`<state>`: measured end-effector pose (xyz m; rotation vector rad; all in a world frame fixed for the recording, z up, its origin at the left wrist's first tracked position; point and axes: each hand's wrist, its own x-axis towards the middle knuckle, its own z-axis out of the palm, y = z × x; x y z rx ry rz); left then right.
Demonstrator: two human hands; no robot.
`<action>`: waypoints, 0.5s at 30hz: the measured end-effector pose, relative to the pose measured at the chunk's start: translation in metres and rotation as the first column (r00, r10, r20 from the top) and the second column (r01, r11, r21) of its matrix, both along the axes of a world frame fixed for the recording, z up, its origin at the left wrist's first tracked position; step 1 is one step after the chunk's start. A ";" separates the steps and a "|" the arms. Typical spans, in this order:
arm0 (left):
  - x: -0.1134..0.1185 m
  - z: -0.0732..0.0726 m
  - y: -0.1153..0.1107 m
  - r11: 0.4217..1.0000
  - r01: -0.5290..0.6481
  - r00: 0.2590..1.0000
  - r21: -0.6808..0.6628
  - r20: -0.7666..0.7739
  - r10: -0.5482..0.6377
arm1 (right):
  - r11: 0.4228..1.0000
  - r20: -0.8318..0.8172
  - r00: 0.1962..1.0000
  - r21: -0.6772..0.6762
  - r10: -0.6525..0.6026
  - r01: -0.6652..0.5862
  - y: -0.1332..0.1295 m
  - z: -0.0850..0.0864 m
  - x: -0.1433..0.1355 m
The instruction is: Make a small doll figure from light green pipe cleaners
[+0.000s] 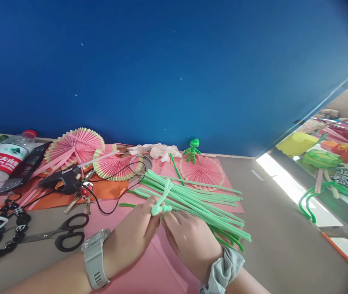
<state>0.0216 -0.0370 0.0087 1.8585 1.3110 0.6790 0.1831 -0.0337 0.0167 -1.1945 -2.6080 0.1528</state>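
Left hand (141, 222), right hand (192, 233), pipe cleaner (164, 192) between

Mostly Ones, One Trio

From here I count three pleated pink fans (80, 143), one left hand (137, 228), one right hand (189, 232), one bottle (4, 157), one pair of scissors (51, 234), one beaded loop (23, 219), one glue gun (65, 178), one green figure (194, 151), one wristwatch (96, 261), one scrunchie (224, 269). The pale-green stems (198, 207) overlap too thickly to number.
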 end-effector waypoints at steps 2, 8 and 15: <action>0.000 0.002 0.000 0.999 0.033 0.999 -0.012 -0.007 -0.033 | 1.000 -0.091 0.996 -0.001 -0.010 0.010 0.002 0.003 0.003; 0.002 0.022 -0.002 0.879 0.317 0.872 -0.357 0.475 -0.121 | 0.963 -0.451 0.883 -0.270 -0.127 0.001 0.016 -0.001 0.014; -0.001 0.016 -0.005 0.984 0.014 0.933 -0.177 0.356 0.051 | 0.956 -0.275 0.958 -0.294 -0.076 -0.009 0.006 -0.009 0.003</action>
